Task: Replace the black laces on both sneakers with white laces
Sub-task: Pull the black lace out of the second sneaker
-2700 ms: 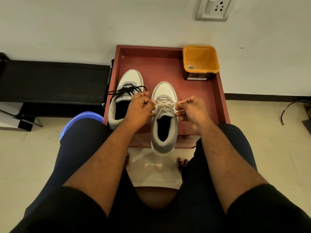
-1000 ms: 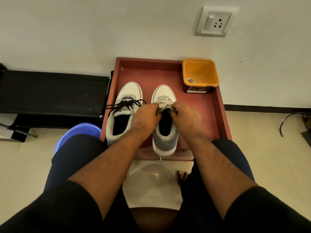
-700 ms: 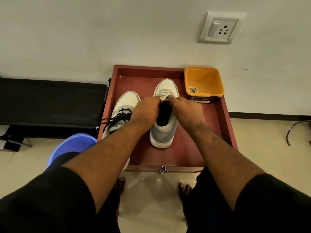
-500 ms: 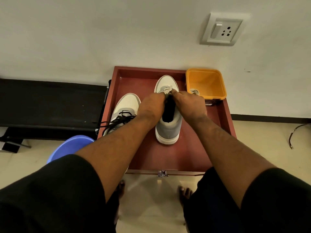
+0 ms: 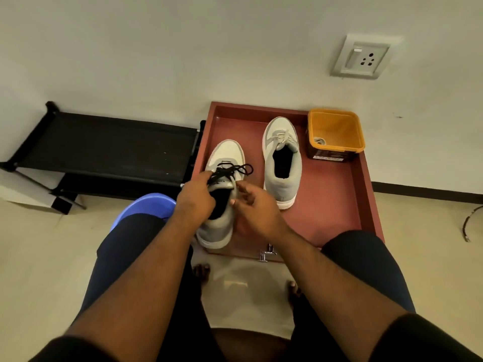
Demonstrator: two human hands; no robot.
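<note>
Two grey-and-white sneakers stand on a red tray (image 5: 332, 199). The black-laced sneaker (image 5: 226, 155) is at the tray's front left, its black laces (image 5: 232, 169) loose over the tongue. My left hand (image 5: 196, 198) grips its left side by the laces. My right hand (image 5: 252, 207) holds its right collar, thumb on the rim, fingers curled outside. The white-laced sneaker (image 5: 283, 165) stands alone at the back, toe to the wall. Beside it an orange tub (image 5: 337, 126) holds a coiled white lace (image 5: 320, 141).
A low black rack (image 5: 104, 145) stands against the wall, left of the tray. A blue tub (image 5: 146, 207) sits on the floor by my left knee. My bare feet are under the tray's front edge. A dark cable (image 5: 470, 223) lies on the floor at the far right.
Both hands pushed the white-laced sneaker to the back of the tray, let it go, and moved left onto the black-laced sneaker. The camera tilted up and left.
</note>
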